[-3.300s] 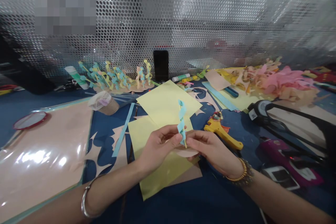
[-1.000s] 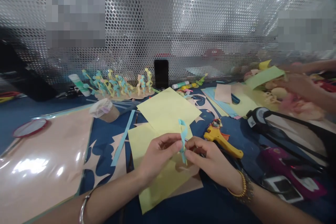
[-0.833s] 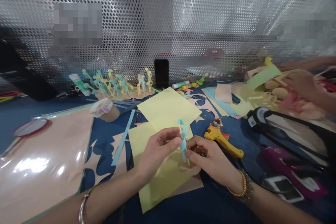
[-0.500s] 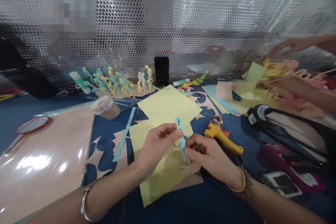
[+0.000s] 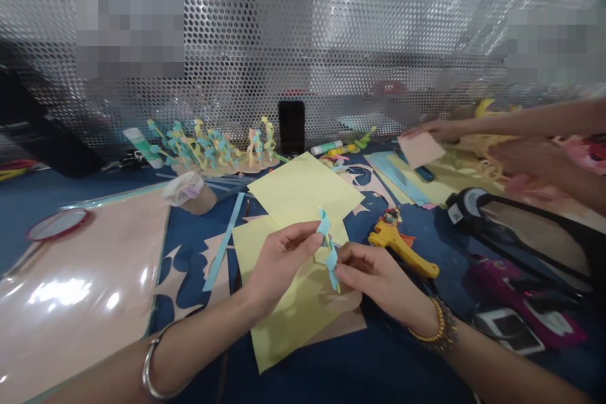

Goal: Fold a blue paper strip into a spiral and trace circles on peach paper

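Observation:
A curled blue paper strip [image 5: 331, 259] twists round a thin yellowish stem, held above yellow sheets. My left hand [image 5: 288, 259] pinches its upper part between thumb and fingertips. Lower down, my right hand [image 5: 369, 274] has thumb and fingers closed on the strip's right side. Beneath lie a yellow paper sheet [image 5: 279, 315] and, farther back, another yellow sheet [image 5: 303, 186] turned cornerwise. A rounded pinkish paper piece [image 5: 348, 300] shows under the strip's lower end, partly covered by my right hand.
A yellow hot glue gun [image 5: 402, 249] lies right of my right hand. Paper cup [image 5: 192, 194], blue strip [image 5: 226, 243] and pink scraps [image 5: 175, 281] lie left. Curled paper plants [image 5: 208, 145] and a phone [image 5: 292, 127] stand behind. At right, a co-worker's hand [image 5: 435, 131] holds pink paper [image 5: 421, 150].
The blue strip has turned slightly and its coils look looser, with more of the stem showing. My hands barely moved. The co-worker's hand has reached left and lifted the pink paper.

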`<state>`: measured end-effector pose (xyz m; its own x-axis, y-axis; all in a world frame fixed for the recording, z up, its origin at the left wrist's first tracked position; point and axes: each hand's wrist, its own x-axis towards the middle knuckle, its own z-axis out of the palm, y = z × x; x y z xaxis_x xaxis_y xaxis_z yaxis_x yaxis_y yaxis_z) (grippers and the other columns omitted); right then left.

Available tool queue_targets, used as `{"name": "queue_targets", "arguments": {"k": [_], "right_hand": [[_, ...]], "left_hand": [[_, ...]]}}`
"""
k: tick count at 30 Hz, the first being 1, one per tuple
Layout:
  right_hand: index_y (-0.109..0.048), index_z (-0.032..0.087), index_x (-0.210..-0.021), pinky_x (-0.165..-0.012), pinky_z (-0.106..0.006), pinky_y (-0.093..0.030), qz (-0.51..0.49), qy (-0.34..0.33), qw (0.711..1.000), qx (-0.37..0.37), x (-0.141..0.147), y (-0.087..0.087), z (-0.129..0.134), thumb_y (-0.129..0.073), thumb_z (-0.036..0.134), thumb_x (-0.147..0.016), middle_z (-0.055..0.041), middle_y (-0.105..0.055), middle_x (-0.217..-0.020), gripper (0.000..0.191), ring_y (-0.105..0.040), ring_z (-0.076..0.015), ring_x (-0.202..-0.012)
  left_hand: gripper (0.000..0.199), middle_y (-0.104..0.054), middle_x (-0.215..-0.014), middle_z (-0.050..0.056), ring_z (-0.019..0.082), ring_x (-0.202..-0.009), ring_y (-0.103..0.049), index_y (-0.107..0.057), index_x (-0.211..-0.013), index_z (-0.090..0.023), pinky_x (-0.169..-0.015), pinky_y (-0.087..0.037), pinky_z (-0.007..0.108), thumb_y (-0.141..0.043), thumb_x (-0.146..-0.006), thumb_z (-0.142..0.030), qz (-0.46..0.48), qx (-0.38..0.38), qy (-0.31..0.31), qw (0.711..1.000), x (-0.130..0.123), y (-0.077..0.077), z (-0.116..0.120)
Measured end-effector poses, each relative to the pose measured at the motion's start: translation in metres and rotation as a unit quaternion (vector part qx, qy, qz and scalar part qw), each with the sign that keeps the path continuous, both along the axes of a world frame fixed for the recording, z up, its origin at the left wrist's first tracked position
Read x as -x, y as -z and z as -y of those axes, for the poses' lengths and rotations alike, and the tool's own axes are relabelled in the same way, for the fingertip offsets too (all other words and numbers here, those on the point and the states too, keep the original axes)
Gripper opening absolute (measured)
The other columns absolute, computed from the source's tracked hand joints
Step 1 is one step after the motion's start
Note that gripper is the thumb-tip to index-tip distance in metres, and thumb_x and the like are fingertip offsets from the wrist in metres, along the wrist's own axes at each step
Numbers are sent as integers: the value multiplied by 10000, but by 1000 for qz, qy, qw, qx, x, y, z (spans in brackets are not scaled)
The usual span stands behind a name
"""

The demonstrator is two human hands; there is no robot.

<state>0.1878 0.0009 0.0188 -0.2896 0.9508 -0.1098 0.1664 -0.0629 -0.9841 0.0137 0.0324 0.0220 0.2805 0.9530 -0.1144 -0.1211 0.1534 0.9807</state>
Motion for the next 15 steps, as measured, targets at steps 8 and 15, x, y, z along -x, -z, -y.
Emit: {"name": "queue_targets", "arguments": {"k": [8,15], "right_hand": [[-586,168,-749,-587,-228,-440,70,20,996,-43,1,-2,2,-598,247,-770,3,-584,-709,83,-543,-108,-634],[-577,187,-758,-586,-234,-436,118,23,991,-62,4,-3,5,-604,255,-760,12,-589,-727,73,-538,-110,-631]], "left_hand": [[219,-706,-985,30,157,-936,-597,-691,-919,-208,-845,-451,254,-695,-740,-334,-4,-9,-9,1000,1,-3,1],[256,-635,-826,11,143,-799,-567,-656,-898,-197,-737,-449,256,-724,-699,-343,-6,-24,-14,1000,1,-4,0]]}}
